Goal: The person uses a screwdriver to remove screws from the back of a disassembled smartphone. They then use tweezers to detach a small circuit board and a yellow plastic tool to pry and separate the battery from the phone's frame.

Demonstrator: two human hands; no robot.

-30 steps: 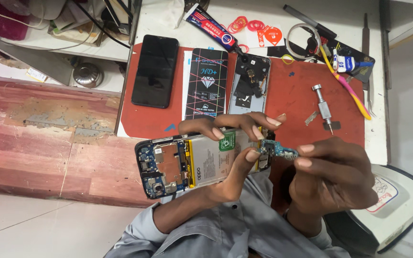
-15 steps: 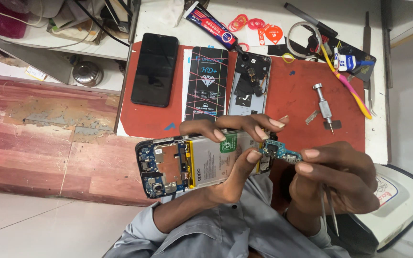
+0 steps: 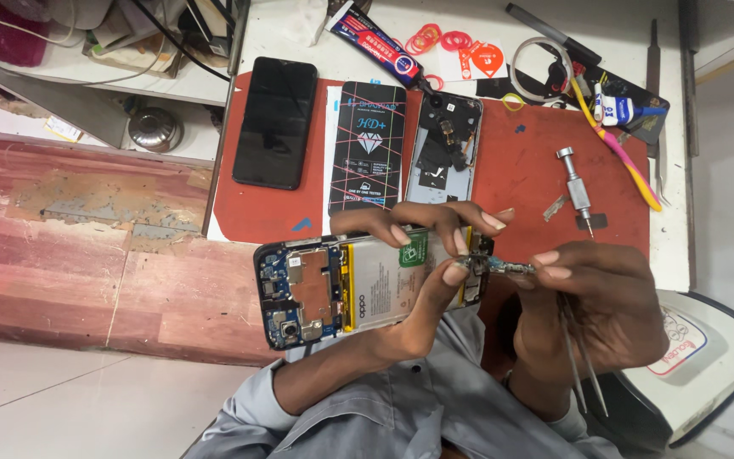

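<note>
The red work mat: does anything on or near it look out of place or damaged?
Nothing looks spilled or broken. The opened phone, back cover off, is held in the left hand off the red mat; the right hand pinches a small circuit board.

My left hand [image 3: 418, 255] holds an opened phone [image 3: 358, 285] above the edge of the tabletop [image 3: 724, 170], with its back cover off, so the battery [image 3: 388, 280] and the blue circuit board [image 3: 286, 293] are visible. The fingers [image 3: 469, 223] curl over the phone's lower end and the thumb presses from below. My right hand [image 3: 601, 306] pinches a small board piece [image 3: 499, 268] at that lower end, and it also keeps thin metal tweezers [image 3: 579, 357] tucked in the palm, pointing toward my body. On the red mat [image 3: 537, 170] lie a black phone [image 3: 275, 121], a dark packet with a diamond picture [image 3: 369, 144], a grey back cover [image 3: 443, 146] and a metal screwdriver [image 3: 575, 183].
</note>
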